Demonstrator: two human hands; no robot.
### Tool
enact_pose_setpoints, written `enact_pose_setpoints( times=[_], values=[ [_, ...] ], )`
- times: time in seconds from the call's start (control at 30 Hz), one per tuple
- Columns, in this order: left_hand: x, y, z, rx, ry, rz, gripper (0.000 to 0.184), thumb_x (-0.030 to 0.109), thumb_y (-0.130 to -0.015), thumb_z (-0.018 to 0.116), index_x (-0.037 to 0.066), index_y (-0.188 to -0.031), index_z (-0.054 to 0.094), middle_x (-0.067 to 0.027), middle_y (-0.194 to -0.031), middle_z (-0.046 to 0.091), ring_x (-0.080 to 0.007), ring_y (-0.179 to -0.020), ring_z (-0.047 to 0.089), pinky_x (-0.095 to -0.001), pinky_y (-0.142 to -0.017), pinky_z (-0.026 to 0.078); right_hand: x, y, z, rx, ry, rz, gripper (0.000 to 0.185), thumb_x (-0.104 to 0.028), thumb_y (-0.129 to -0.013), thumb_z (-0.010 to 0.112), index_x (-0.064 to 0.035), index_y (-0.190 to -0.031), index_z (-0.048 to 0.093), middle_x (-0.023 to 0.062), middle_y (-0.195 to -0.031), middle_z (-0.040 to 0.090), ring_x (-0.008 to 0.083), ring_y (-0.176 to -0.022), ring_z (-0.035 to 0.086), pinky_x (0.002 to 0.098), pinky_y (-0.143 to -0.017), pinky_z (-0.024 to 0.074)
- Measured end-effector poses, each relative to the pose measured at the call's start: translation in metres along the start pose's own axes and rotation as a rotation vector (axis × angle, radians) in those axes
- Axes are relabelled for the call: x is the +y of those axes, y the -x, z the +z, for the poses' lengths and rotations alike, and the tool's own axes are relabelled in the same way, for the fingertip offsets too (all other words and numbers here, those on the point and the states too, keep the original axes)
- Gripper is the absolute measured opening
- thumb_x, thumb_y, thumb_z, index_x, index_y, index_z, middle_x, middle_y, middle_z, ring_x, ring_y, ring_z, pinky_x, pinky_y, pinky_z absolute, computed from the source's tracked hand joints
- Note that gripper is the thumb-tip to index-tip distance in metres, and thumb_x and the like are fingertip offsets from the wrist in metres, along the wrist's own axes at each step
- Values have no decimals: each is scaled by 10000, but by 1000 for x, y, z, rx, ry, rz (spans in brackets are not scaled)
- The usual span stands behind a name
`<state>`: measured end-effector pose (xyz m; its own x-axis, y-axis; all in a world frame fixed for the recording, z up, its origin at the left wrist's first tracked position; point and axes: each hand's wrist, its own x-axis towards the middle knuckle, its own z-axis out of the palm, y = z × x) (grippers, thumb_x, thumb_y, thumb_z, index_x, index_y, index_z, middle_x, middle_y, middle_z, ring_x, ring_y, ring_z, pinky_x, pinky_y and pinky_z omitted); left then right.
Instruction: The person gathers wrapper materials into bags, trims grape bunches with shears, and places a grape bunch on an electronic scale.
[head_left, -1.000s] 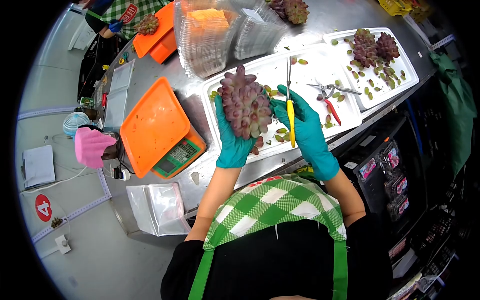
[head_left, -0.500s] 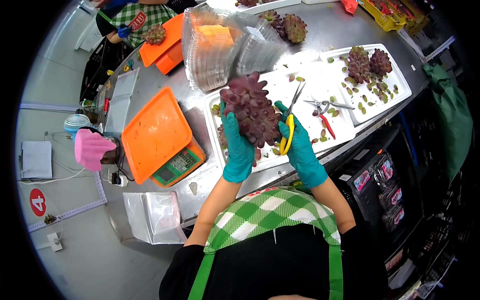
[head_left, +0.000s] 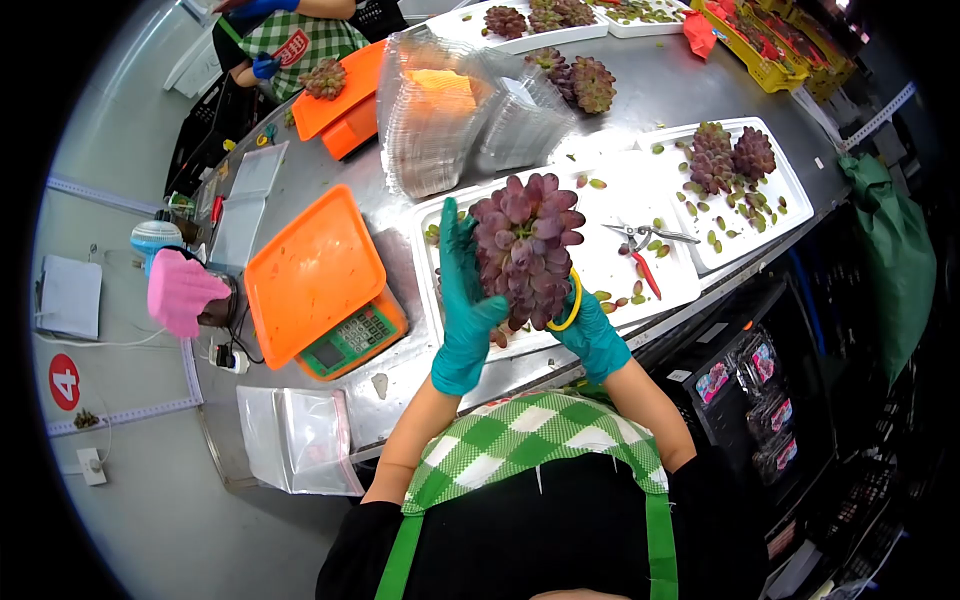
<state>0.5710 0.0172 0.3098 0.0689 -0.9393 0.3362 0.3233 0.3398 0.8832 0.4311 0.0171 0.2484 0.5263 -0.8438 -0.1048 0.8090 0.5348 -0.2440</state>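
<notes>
A purple succulent cluster [head_left: 527, 250] is held up over the near white tray [head_left: 425, 300]. My left hand [head_left: 462, 310], in a teal glove, is at its left side, fingers stretched upward and apart, the palm side against the plant. My right hand [head_left: 597, 340], also gloved, is under the plant's lower right, its fingertips partly hidden. The yellow handle of the scissors [head_left: 572, 302] loops out from this hand; their blades are hidden behind the plant. Red-handled pruners [head_left: 643, 250] lie on the tray to the right among loose leaves.
An orange scale [head_left: 316, 275] stands left of the tray. Behind are clear plastic containers [head_left: 430, 125] and more succulents [head_left: 592, 84]. A second white tray [head_left: 790, 215] holds clusters and leaves. Plastic bags [head_left: 300, 435] lie at the front edge. Another person [head_left: 295, 45] works at the back left.
The plant has turned, so its green centre now shows. The fingers of my left hand have spread away from it. My right hand has moved beneath the plant, and the scissor blades have gone out of sight.
</notes>
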Motion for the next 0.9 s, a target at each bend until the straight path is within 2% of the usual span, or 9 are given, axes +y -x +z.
enact_pose_setpoints(
  times=[0.03,0.07,0.13,0.33,0.47,0.57,0.63,0.77,0.9],
  values=[
    [-3,-2,-5,-2,54,-126,760,289,-767,619,76,-1353,185,-93,-1295,333,-215,-1151,400,-358,-974,330,2,-1,4,6,2,8,495,-231,-841,535,-111,-1281,342,95,-1269,417,237,-1156,430,394,-992,354],
    [-9,-2,-17,-2,110,-253,701,314,-799,580,72,-1344,212,-94,-1285,356,-213,-1141,416,-361,-970,337,5,-3,8,50,110,-32,429,-283,-901,426,-106,-1283,349,95,-1232,456,210,-1107,479,354,-949,403],
    [-16,2,-35,-42,384,-402,533,366,-885,437,68,-1305,299,-98,-1256,424,-218,-1124,451,-373,-962,356,6,-10,9,115,165,-38,432,-235,-890,460,-104,-1286,345,67,-1178,490,180,-1046,512,315,-909,431],
    [-21,-6,-73,6,686,-376,707,563,-828,391,60,-1311,277,-132,-1272,407,-271,-1144,431,-402,-975,348,24,-45,32,112,607,-76,457,-51,-789,606,-66,-1220,454,26,-1106,519,99,-885,541,244,-738,497],
    [-19,-4,-122,108,854,-288,816,652,-759,414,94,-1332,248,-172,-1293,370,-321,-1160,402,-464,-970,339,36,-54,62,80,777,44,465,-56,-818,561,-71,-1258,412,80,-1166,506,152,-964,546,264,-810,474],
    [10,1,-175,130,716,-246,788,649,-762,413,120,-1328,271,-144,-1282,395,-301,-1124,441,-451,-947,367,42,-54,66,51,856,-15,473,-62,-823,540,-57,-1270,385,119,-1137,533,215,-1000,559,293,-848,461],
    [36,7,-212,255,505,-197,663,536,-809,468,81,-1278,356,-127,-1220,464,-256,-1069,495,-394,-908,410,40,-53,53,105,853,26,487,-98,-814,557,-56,-1268,385,134,-1126,537,222,-985,568,299,-830,472],
    [72,17,-285,452,163,-193,608,485,-820,486,65,-1249,389,-114,-1178,494,-234,-1036,514,-364,-889,421,34,-40,7,256,859,49,473,-138,-846,516,-61,-1283,352,132,-1051,577,236,-926,595,259,-673,510],
    [84,18,-329,496,-59,-309,553,433,-831,505,49,-1220,421,-102,-1135,524,-212,-1003,534,-334,-870,432,25,-27,-5,349,856,66,459,-134,-829,528,-61,-1260,386,124,-1018,591,214,-909,597,249,-659,479]
  ],
)
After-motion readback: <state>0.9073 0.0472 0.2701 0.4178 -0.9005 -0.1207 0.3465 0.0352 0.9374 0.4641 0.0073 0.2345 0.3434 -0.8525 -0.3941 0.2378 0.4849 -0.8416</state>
